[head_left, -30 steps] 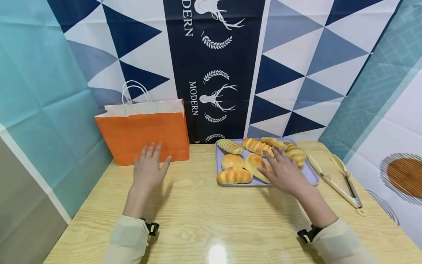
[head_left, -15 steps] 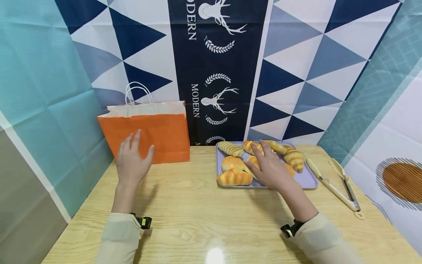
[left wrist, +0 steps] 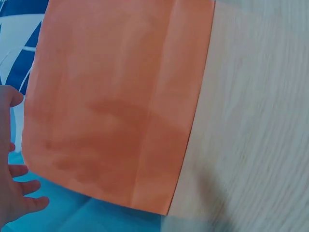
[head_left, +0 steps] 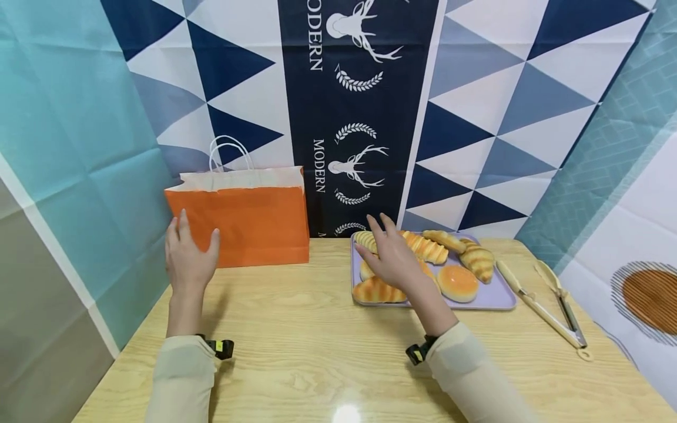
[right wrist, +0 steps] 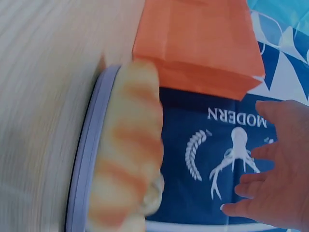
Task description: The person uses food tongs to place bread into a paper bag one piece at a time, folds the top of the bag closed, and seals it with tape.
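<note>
An orange paper bag (head_left: 259, 226) with white twisted handles stands upright at the back left of the table. My left hand (head_left: 189, 252) is held up before its left part, fingers extended and nothing in them; whether it touches the bag I cannot tell. Several bread rolls and pastries lie on a lilac tray (head_left: 492, 301). Over the tray's left side hovers my right hand (head_left: 394, 255), fingers spread and holding nothing. It partly covers a striped roll (head_left: 378, 291) and others behind. A round bun (head_left: 457, 283) and a croissant (head_left: 478, 261) show on the right.
Beige-handled tongs (head_left: 550, 314) lie spread on the table right of the tray. A patterned cloth backdrop (head_left: 359, 106) rises directly behind the bag and tray. Teal cloth (head_left: 79, 117) hangs at the left side.
My left hand has moved left along the bag's front. The right hand has moved left over the tray, uncovering the round bun and croissant. The bag and tray stay in place.
</note>
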A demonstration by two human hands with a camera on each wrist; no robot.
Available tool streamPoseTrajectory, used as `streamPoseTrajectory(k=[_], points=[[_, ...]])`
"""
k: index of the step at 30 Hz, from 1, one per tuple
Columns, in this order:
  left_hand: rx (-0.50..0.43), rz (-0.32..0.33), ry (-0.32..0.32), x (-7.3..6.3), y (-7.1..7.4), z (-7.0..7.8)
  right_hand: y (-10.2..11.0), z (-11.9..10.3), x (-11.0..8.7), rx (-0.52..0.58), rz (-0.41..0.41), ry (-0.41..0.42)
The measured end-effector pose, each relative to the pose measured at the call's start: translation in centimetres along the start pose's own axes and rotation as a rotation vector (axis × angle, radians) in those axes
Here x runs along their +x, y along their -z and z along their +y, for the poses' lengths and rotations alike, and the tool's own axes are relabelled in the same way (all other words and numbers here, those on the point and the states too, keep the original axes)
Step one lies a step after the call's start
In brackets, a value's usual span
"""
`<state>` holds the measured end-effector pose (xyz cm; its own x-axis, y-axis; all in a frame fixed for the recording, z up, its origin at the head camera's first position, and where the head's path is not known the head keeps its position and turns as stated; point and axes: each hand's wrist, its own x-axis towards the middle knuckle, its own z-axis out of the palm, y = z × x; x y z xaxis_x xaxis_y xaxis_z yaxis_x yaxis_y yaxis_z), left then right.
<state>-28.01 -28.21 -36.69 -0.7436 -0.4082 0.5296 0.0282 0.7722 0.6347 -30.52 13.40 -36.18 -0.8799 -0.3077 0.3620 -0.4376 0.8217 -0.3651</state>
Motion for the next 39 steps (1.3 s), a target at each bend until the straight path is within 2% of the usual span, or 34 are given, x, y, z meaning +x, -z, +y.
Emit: streamPoseTrajectory(k=[6,11,14,17,20,31,39], points=[[-0.097,0.010,0.082,0.8,0.2,-0.7,-1.6,-2.0,2.2,0.073,0.056,0.027],[-0.132,-0.043,0.147,1.1,0.2,-1.6,-3.3,-3.1,3.3,0.134,0.082,0.043],[-0.142,-0.068,0.192,1.2,0.1,-2.0,-4.3,-3.8,4.0,0.214,0.100,0.049],[-0.150,-0.085,0.239,1.3,0.0,-2.4,-5.2,-4.7,4.7,0.296,0.099,0.044],[-0.160,-0.096,0.269,1.4,-0.2,-2.8,-6.1,-5.5,5.4,0.322,0.088,0.037],[-0.227,-0.094,0.305,1.8,-1.6,-3.6,-8.8,-7.8,6.7,0.360,0.032,0.051],[-0.278,-0.089,0.244,2.5,-1.9,-3.4,-10.0,-8.4,7.6,0.377,0.024,0.059]])
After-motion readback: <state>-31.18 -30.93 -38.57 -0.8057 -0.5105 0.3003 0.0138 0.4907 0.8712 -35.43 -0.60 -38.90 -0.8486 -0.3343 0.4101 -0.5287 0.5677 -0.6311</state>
